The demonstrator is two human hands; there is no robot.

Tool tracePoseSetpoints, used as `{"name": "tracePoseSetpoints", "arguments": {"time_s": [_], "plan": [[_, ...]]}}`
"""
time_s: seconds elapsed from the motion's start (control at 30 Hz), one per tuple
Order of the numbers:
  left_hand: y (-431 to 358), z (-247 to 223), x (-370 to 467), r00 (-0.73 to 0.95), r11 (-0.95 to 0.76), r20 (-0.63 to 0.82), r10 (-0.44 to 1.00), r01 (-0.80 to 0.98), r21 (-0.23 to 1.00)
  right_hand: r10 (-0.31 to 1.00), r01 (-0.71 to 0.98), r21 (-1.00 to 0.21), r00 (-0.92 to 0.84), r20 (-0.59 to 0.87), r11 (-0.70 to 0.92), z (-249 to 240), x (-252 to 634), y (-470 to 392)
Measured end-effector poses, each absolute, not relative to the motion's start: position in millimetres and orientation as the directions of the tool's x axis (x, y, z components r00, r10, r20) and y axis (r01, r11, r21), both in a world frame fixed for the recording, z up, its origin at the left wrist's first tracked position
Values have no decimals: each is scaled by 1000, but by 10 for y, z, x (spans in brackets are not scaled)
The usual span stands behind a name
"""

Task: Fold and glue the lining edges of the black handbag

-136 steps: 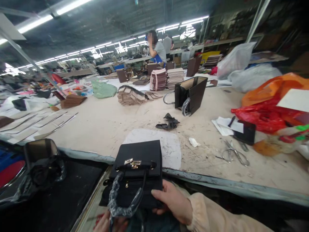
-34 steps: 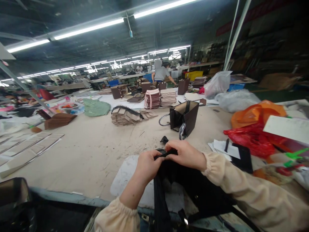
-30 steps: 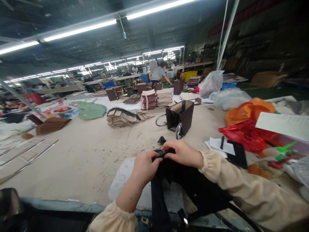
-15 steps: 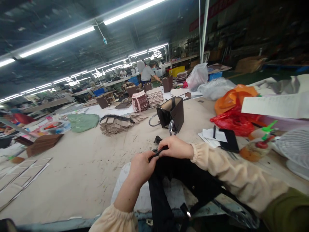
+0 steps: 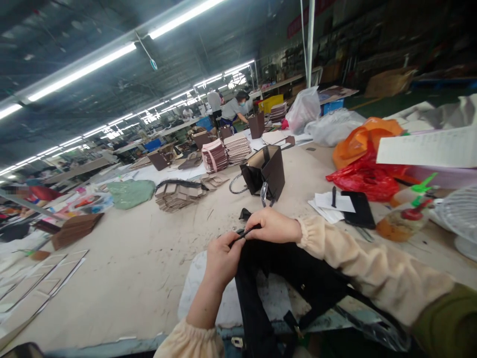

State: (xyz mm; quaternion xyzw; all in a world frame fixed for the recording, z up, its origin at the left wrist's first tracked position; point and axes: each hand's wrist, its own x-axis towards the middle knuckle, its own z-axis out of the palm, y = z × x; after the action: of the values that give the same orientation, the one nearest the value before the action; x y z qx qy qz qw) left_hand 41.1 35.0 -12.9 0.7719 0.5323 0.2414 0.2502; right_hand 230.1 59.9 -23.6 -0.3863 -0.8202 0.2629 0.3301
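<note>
A black handbag (image 5: 294, 278) lies in front of me across a white mat (image 5: 208, 298) at the near edge of the worktable (image 5: 130, 258). My left hand (image 5: 222, 258) and my right hand (image 5: 273, 226) both pinch a thin black strap (image 5: 244, 232) at the bag's far edge, knuckles up, a short gap between them. Cream sleeves cover both forearms. The bag's lower part drops out of view below the table edge.
A dark brown open bag (image 5: 265, 171) stands beyond my hands. Stacks of cut card pieces (image 5: 178, 194), a black phone (image 5: 358, 210) on papers, red and orange plastic bags (image 5: 367, 159), bottles (image 5: 404, 223) and a white fan (image 5: 460, 219) sit around. People work at far tables.
Several seconds ago the bag lay closed near my lap with my right hand under it. Now it lies on the table with both hands on its strap. The view has tilted right lately.
</note>
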Motion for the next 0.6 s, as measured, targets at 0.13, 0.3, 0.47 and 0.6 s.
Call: {"name": "tracePoseSetpoints", "arguments": {"time_s": [0.13, 0.3, 0.47, 0.6], "plan": [[328, -169, 451, 279, -291, 127, 952, 691, 662, 819, 444, -718, -479, 314, 535, -244, 2303, 600], [299, -196, 478, 234, -273, 152, 960, 678, 682, 823, 433, -744, -498, 273, 508, -246, 2305, 594], [293, -193, 466, 199, -228, 129, 972, 641, 733, 830, 429, -753, -487, 272, 498, -236, 2290, 583], [290, -187, 471, 177, -203, 117, 977, 620, 758, 838, 430, -759, -472, 272, 489, -249, 2279, 586]]}}
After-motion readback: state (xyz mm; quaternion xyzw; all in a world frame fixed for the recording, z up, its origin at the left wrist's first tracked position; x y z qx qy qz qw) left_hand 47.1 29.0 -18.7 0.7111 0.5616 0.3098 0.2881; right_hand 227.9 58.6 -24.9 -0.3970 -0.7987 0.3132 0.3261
